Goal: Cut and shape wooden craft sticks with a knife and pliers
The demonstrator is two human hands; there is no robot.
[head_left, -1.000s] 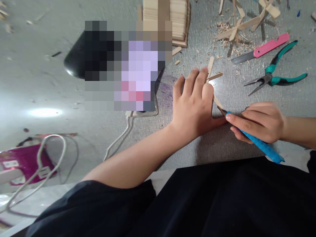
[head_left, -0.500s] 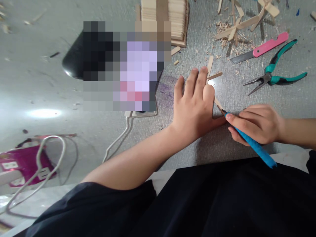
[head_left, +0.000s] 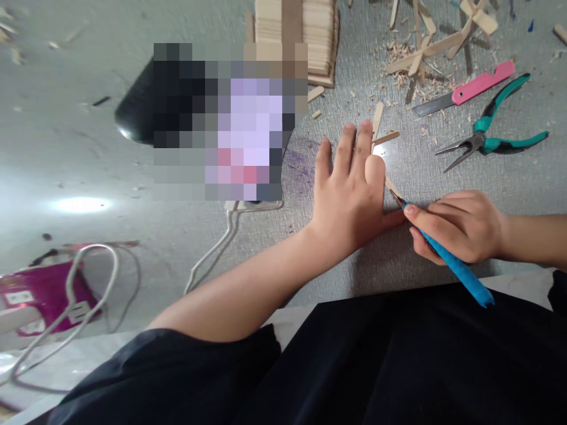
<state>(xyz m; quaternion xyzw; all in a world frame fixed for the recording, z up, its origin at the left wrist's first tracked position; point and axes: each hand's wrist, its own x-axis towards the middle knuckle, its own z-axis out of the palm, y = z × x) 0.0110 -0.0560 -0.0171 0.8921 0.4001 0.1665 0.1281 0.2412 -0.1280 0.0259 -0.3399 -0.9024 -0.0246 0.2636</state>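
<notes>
My left hand presses down on the table with its fingers apart, the bent index finger holding a joined pair of thin wooden craft sticks in place. One craft stick and a second one crossing it stick out beyond the fingertips; the rest is partly hidden under the hand. In my right hand, closed like a pen grip, is a slim craft knife with a blue handle. Its dark metal tip touches the near end of a stick, beside my left thumb.
Long-nose pliers and a pink folding knife lie at the right. Beyond them are crossed-stick pieces among wood shavings. A stack of craft sticks, a blurred-out device with a black part, a white cable and a purple packet lie leftward.
Almost nothing differs. The view has shifted slightly, and the blue handle's rear end has dipped a little toward my body while its tip stays at the stick.
</notes>
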